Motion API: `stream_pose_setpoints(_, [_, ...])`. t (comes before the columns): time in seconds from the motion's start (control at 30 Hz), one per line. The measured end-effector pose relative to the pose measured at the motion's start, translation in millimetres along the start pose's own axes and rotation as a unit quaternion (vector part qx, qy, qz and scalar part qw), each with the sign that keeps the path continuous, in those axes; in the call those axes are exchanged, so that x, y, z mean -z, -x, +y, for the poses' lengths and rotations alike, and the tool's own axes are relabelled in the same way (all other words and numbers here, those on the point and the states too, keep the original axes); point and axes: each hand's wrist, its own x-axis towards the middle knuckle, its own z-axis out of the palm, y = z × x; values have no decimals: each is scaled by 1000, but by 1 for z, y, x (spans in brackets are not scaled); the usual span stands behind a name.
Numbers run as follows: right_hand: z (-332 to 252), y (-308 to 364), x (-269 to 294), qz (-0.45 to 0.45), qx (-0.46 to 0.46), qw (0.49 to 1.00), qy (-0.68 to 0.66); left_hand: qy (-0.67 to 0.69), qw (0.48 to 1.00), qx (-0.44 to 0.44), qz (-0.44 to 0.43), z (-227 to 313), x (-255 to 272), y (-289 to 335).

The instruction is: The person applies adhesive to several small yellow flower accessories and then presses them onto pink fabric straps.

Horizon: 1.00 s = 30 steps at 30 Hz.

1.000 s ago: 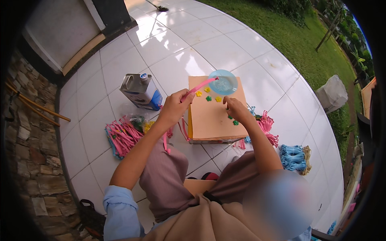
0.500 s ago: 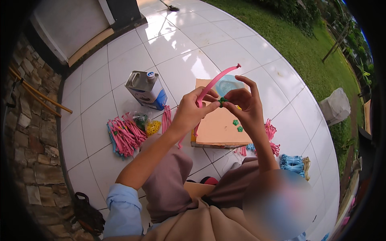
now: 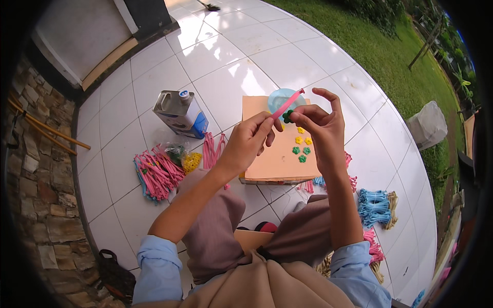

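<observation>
Pink strap (image 3: 288,103) pinched in left hand (image 3: 249,142), free end angled up, overlapping blue bowl (image 3: 276,97) in view. Right hand (image 3: 323,124) grips green flower piece (image 3: 287,117) between thumb and fingertips, just beside strap; contact unclear. Judging by gap, piece not yet on strap. Three green flowers (image 3: 302,158), several yellow flowers (image 3: 299,140) loose on tan board (image 3: 264,161), apparently left over. Pink pile (image 3: 158,179) at left shows green bits, maybe done ones.

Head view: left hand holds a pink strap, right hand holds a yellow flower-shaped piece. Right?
One error: the flower-shaped piece in the right hand is green, per the head view. The left hand does hold a pink strap.
</observation>
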Motion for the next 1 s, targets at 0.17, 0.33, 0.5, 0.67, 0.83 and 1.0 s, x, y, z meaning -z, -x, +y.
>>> stream_pose_setpoints(0.17, [6,-1,-6,34,-14,999,-27,4,1000,-11,14,1,-9,2])
stream_pose_setpoints(0.33, [9,-1,-10,44,0,998,-47,18,999,-31,28,1,-11,2])
stream_pose_setpoints(0.5, [13,-2,-11,49,7,997,-54,16,999,-39,32,3,-14,2])
stream_pose_setpoints(0.67, [17,-2,-15,58,29,996,-64,7,998,-49,34,4,-15,3])
stream_pose_setpoints(0.83, [22,0,-19,50,80,994,-47,-20,996,-70,53,-1,-18,2])
stream_pose_setpoints(1.0, [26,-1,-21,56,87,995,-10,-57,991,-93,72,-4,-15,0])
